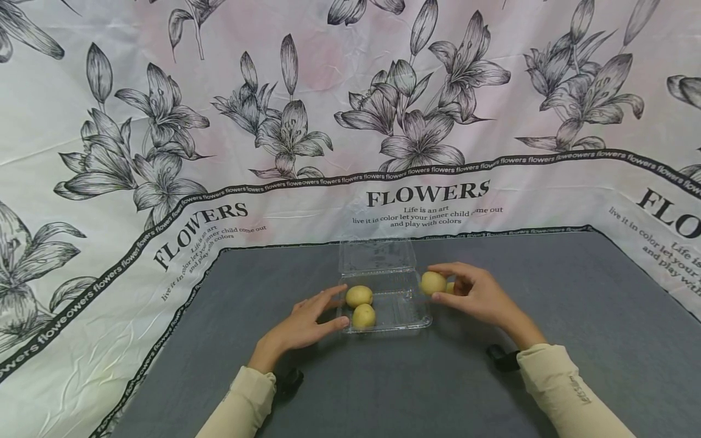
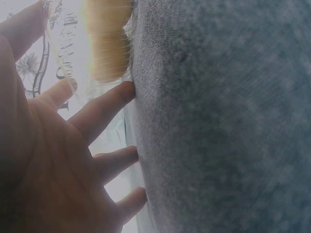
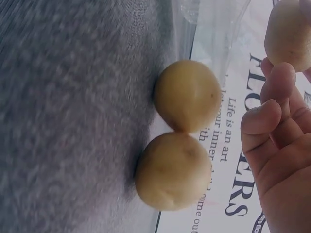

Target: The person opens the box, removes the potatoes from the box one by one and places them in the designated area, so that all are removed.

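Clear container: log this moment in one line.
clear container: lid open, two yellow items inside; left hand: at container's left side; right hand: holds third yellow item; grey surface: two loose yellow items

Curtained workspace, floral drape [image 1: 339,109], grey tabletop [image 1: 421,383]

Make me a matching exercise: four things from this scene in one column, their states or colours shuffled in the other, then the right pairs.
Things
1. left hand
2. right hand
3. clear container
4. tabletop

States or colours
A. grips one round yellow item
B. grey
C. fingers spread at the container's side
D. lid raised, two yellow items inside

Pairs: 1-C, 2-A, 3-D, 4-B
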`<move>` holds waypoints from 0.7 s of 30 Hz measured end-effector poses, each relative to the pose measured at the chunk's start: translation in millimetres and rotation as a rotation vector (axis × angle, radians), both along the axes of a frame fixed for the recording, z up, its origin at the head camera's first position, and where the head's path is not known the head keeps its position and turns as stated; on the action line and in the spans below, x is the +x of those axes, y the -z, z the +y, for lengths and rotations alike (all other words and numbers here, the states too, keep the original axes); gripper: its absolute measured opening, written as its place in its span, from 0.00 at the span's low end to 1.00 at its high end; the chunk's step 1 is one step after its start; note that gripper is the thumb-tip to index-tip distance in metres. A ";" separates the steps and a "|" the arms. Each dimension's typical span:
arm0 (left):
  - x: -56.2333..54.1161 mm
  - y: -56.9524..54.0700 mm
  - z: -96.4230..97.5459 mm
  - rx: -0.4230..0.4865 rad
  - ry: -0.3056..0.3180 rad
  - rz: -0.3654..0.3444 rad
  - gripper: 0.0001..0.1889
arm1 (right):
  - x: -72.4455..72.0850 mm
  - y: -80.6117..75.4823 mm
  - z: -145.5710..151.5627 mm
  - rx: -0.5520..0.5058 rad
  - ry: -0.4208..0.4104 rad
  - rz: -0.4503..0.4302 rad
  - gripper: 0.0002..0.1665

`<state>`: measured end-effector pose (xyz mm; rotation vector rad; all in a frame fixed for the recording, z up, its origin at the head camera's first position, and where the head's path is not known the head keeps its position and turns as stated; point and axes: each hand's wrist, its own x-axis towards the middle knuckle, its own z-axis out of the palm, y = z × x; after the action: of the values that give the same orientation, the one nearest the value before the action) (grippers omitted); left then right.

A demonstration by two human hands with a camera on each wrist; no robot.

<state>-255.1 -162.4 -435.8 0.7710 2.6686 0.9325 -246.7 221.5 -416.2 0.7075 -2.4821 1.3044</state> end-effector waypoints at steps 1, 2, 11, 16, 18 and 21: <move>0.0 0.2 0.0 0.000 0.001 0.000 0.39 | 0.2 0.0 1.3 -0.001 0.000 0.003 0.29; -0.1 0.2 0.1 0.000 0.001 0.001 0.39 | 0.4 0.1 2.6 -0.001 0.001 0.005 0.29; -0.3 -0.2 0.9 -0.003 -0.001 0.002 0.40 | 3.8 -0.4 11.6 0.018 0.029 0.016 0.29; 0.3 -1.2 1.2 -0.005 -0.004 0.002 0.40 | 5.1 0.0 14.9 0.024 0.048 0.015 0.29; 0.4 -1.4 1.3 -0.005 -0.003 0.003 0.40 | 5.7 -0.2 16.2 0.019 0.056 0.009 0.30; 0.5 -1.7 1.4 -0.008 -0.003 0.005 0.40 | 6.7 -1.5 18.3 0.012 0.066 0.000 0.30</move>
<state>-254.5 -161.1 -434.1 0.7688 2.6767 0.9210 -240.0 239.8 -414.7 0.6228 -2.4931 1.2665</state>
